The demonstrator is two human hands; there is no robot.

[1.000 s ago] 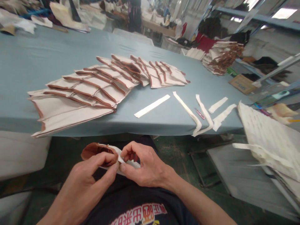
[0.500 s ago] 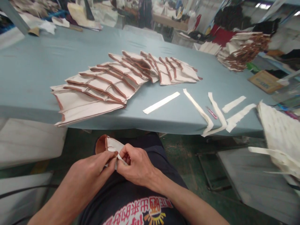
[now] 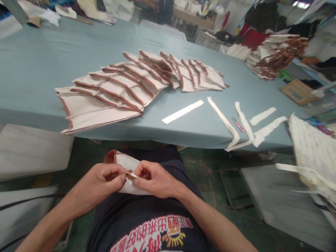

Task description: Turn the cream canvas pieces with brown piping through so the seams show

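On my lap lies a cream fabric piece (image 3: 127, 161) with a brown binding, its far left end curling up to show a brown inside. My left hand (image 3: 101, 182) is closed, pinching the brown edge of this piece between thumb and forefinger. Close beside it, my right hand (image 3: 159, 180) is closed too, with thumb and forefinger on a small white strip end (image 3: 133, 175) at the same edge. The curled fingers of my right hand hide part of the fabric. On the table ahead, several similar brown-edged fabric pieces (image 3: 102, 113) overlap in a curved row.
The blue-covered table (image 3: 34, 66) runs across in front of me. Several white strips (image 3: 183, 112) and a small pink tool (image 3: 238, 125) lie on its right half. A stack of brown-edged pieces (image 3: 275, 56) and a cardboard box (image 3: 298, 91) sit farther right. Cream fabric (image 3: 312, 150) hangs near the right edge.
My left hand has shifted slightly left, its fingertips drawing a little apart from my right hand's. More of the fabric piece shows below the hands. The view has tilted slightly down.
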